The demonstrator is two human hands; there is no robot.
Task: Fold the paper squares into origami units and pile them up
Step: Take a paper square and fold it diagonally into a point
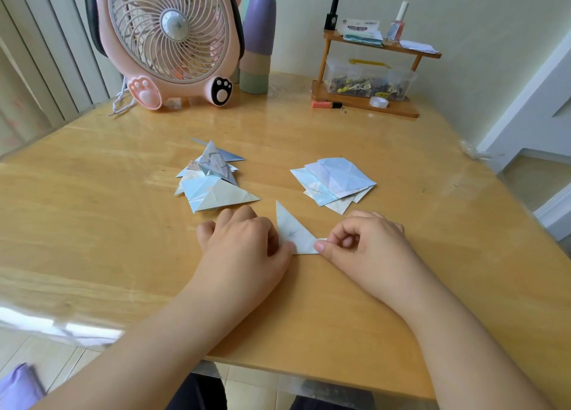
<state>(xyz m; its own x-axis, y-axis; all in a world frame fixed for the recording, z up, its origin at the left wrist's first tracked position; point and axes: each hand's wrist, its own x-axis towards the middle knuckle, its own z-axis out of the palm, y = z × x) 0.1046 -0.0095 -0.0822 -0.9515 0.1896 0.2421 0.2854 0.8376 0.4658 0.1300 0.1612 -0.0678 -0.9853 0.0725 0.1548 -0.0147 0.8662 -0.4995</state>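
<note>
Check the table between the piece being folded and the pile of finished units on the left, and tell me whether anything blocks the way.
Nothing visible does. The folded triangle, held by the left hand and right hand, lies just right of the pile of folded units; only bare table lies between them.

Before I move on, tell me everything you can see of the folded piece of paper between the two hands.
The pale blue-white folded paper triangle lies flat on the glossy wooden table, near the front edge, in front of the two paper piles. It is thin printed paper with a faint grey mark near its middle, one sharp point aimed away from the person, the long edge running toward the right. The left hand covers its left side; the right hand pinches its right corner between thumb and forefinger. Its underside is hidden.
</note>
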